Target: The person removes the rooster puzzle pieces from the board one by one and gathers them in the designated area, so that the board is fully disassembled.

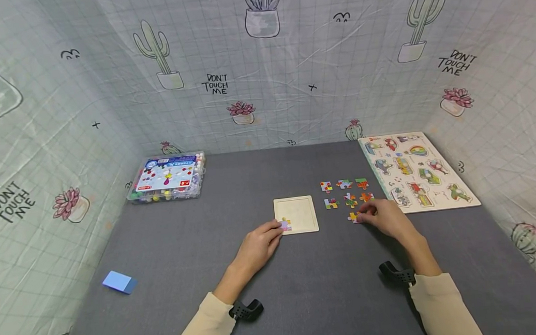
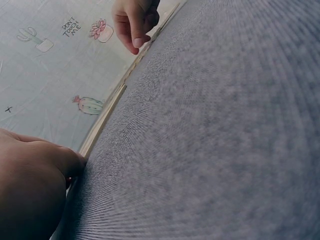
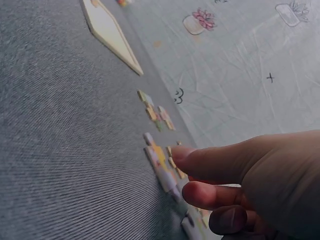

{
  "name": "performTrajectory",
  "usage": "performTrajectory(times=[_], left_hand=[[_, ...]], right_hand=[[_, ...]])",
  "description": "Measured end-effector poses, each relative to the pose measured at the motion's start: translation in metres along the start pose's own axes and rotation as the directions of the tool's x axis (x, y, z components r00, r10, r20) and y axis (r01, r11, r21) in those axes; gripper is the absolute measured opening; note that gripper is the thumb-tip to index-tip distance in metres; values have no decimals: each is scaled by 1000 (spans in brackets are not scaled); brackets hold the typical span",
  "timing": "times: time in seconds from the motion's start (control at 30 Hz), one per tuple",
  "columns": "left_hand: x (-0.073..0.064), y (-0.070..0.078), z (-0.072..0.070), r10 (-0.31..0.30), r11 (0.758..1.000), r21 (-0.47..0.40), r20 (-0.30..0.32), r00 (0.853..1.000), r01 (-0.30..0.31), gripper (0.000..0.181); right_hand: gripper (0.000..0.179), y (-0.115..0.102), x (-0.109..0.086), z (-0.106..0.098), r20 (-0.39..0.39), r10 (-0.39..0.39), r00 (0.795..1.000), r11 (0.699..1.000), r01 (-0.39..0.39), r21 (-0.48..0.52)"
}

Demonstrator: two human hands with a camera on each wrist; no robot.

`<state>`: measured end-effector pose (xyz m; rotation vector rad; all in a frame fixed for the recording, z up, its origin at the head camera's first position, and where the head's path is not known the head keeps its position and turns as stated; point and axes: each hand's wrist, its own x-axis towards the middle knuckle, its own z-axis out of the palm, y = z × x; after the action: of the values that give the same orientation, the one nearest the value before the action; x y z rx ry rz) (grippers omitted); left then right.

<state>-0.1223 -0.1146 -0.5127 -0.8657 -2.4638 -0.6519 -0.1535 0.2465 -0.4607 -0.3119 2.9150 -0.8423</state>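
A square wooden puzzle tray (image 1: pixel 301 212) lies on the table, with a purple-and-yellow puzzle piece (image 1: pixel 286 225) in its near left corner. My left hand (image 1: pixel 259 245) holds the tray at that corner, its fingertips at the piece; the left wrist view has the thumb along the tray's edge (image 2: pixel 102 120). To the right, my right hand (image 1: pixel 385 218) pinches the right end of a yellow-and-purple puzzle piece (image 1: pixel 353 217), which appears low on the table. Several other colourful pieces (image 1: pixel 344 184) lie in rows just beyond. The right hand may hide more of them.
A large picture puzzle board (image 1: pixel 419 170) lies at the back right, close to the right hand. At the back left sits a clear plastic box (image 1: pixel 168 177) of small colourful parts. A blue block (image 1: pixel 119 282) is at the near left. Patterned cloth walls (image 1: pixel 284 62) surround the table.
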Motion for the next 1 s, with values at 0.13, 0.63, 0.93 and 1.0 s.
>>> performTrajectory(times=[0.13,0.63,0.93,1.0], left_hand=[[-1,-1,1,13,1000,-4,-15,1000,-13,15],[-2,-1,0,43,999,12,-38,998,-43,14],[-1,-1,-1,40,999,5,-36,999,-40,12],[-1,-1,0,44,999,7,-40,998,-44,11]], right_hand=[[24,-3,2,-3,-29,-12,1000,1000,12,11],[28,-34,21,-3,-95,-50,994,997,55,49],[26,-56,32,5,-129,-70,989,990,85,113],[27,-61,34,7,-131,-73,989,988,89,126]])
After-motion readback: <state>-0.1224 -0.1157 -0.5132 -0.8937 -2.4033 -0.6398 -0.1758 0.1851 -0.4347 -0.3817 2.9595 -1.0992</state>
